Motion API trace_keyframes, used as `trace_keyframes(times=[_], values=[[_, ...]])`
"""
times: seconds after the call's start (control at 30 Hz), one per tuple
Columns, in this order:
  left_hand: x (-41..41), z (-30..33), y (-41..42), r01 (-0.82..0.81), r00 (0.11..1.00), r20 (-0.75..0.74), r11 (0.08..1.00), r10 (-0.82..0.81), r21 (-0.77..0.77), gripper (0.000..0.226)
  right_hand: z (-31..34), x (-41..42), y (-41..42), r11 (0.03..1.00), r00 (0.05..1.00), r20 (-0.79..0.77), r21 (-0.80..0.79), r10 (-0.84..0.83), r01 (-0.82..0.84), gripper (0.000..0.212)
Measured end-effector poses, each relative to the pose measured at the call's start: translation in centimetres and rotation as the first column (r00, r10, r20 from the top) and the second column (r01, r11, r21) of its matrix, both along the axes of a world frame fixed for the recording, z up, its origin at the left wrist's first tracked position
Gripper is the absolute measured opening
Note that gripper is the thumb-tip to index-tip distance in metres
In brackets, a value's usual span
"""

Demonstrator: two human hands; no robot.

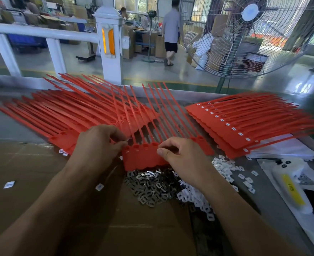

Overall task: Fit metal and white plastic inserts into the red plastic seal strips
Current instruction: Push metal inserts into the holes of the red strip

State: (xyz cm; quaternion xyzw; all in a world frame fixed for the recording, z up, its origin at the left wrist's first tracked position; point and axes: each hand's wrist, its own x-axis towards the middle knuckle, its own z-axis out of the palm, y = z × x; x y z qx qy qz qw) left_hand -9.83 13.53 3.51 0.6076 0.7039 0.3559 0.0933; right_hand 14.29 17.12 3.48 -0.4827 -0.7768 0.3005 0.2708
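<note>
Left hand [98,143] pinching left corner of red seal strip row [145,157], mid-surface. Right hand [180,154] curled over right end, thumb pressing. Metal inserts [152,187], then white inserts [222,167] piled toward near edge. Best keep row flat, seat square.
</note>
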Motion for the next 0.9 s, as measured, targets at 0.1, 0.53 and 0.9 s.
trace_keyframes(times=[0.1, 0.53, 0.9], values=[[0.1, 0.1, 0.0, 0.001, 1.0, 0.011, 0.998, 0.0, -0.067, 0.014, 0.0, 0.1, 0.0, 1.0, 0.999, 0.042, 0.013, 0.007, -0.007, 0.013], [0.7, 0.9, -0.6, -0.005, 0.999, -0.037, 0.995, 0.001, -0.096, 0.012, 0.0, 0.1, 0.1, 0.998, 0.991, 0.125, 0.05, 0.041, -0.047, 0.018], [-0.6, 0.0, 0.3, 0.017, 0.998, 0.058, 0.99, -0.009, -0.138, 0.024, 0.6, -0.3, -0.7, 0.984, 0.985, 0.151, 0.143, 0.083, -0.105, 0.018]])
